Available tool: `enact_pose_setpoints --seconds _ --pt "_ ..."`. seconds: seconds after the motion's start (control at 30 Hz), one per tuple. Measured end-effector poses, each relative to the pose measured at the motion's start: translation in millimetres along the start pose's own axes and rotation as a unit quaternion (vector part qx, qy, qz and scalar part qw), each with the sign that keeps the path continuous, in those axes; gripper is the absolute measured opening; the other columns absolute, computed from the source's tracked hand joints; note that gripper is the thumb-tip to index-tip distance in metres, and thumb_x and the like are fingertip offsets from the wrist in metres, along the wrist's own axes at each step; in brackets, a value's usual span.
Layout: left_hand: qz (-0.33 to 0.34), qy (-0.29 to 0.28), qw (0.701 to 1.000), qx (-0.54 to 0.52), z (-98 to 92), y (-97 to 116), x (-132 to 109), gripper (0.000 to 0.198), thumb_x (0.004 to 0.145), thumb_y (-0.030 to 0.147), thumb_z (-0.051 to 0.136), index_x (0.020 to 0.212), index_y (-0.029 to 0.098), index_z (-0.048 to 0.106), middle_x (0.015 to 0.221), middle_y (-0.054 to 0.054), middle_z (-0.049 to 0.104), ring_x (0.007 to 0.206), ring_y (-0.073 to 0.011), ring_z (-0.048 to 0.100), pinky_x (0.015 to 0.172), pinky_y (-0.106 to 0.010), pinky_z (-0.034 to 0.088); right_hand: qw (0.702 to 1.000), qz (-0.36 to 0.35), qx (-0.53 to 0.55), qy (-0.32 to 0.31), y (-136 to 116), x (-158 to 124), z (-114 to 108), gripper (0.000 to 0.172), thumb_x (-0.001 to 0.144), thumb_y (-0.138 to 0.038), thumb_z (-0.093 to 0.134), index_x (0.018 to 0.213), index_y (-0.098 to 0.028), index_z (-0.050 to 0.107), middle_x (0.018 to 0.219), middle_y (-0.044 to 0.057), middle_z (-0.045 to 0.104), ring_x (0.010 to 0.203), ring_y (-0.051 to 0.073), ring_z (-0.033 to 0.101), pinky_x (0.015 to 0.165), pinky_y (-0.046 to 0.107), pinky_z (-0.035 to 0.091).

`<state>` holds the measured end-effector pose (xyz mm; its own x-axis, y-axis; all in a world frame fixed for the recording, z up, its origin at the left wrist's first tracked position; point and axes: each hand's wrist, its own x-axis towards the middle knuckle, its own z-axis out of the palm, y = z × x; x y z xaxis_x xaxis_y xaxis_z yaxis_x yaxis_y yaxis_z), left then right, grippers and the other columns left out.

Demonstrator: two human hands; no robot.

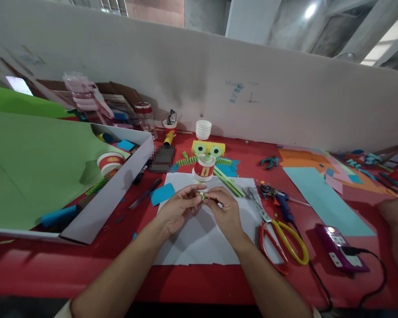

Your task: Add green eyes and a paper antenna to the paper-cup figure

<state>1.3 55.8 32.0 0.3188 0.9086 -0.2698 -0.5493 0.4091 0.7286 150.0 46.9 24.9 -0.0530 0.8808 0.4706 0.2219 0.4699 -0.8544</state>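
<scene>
Between the fingertips of both hands is a small light green paper piece [202, 195]. My left hand [181, 205] pinches it from the left, and my right hand [223, 207] pinches it from the right. Both are above the white sheet [199, 247]. Just behind them stands a red and white paper cup [204, 169] with a yellow roll [208, 148] bearing two round eyes behind it. Green folded paper springs [187, 161] stretch out at the cup's sides. Green strips [230, 183] lie behind my right hand.
Large scissors [268, 221] and a blue glue gun [285, 207] lie at the right, near a purple device [341, 249] with a cable. A white box [109, 198] is at the left. Another person's arm [396, 221] is at the right edge.
</scene>
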Motion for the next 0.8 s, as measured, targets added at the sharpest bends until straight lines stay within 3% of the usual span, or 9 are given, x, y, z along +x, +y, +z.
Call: enact_pose_setpoints --seconds 0.33,0.8 --pt "-0.009 0.012 0.996 -0.089 1.1 -1.8 3.5 0.025 0.055 0.011 0.084 0.075 0.014 0.068 0.07 0.001 0.063 0.06 -0.0069 0.058 0.058 -0.016 0.048 1.0 0.01 -0.017 0.012 -6.1 -2.3 2.9 0.013 0.08 -0.025 0.068 0.093 -0.024 0.07 0.088 0.003 0.064 0.072 0.014 0.059 0.062 0.026 0.049" --pt "-0.004 0.021 0.998 -0.054 -1.4 -7.7 5.3 0.027 0.057 0.015 0.084 0.076 0.014 0.064 0.067 0.001 0.06 0.057 -0.0062 0.055 0.057 -0.017 0.046 0.999 0.034 -0.007 0.03 -0.4 -0.9 2.4 0.01 0.078 -0.02 0.067 0.085 -0.025 0.072 0.082 0.002 0.063 0.074 0.015 0.059 0.061 0.025 0.048"
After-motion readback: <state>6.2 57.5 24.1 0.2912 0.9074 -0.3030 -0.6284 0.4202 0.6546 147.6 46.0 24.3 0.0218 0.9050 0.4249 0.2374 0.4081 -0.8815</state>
